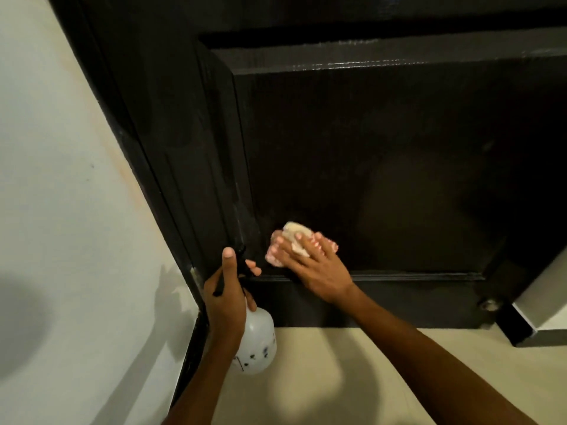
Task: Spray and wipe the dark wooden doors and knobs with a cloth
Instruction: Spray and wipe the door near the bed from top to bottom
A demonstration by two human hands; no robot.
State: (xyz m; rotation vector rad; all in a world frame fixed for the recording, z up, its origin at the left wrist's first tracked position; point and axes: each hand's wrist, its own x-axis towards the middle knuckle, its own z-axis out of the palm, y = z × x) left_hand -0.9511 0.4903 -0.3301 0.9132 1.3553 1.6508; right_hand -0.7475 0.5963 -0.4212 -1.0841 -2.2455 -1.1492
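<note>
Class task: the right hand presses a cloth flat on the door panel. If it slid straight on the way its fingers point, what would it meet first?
Probably the raised moulding at the panel's left edge; the right hand points up-left, cloth leading.

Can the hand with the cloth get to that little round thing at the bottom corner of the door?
Probably yes. The right hand presses the cloth low on the door, and nothing blocks the way to the door stopper.

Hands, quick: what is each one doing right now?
Left hand: grips the spray bottle.
Right hand: open, straight fingers pressing the cloth against the door.
</note>
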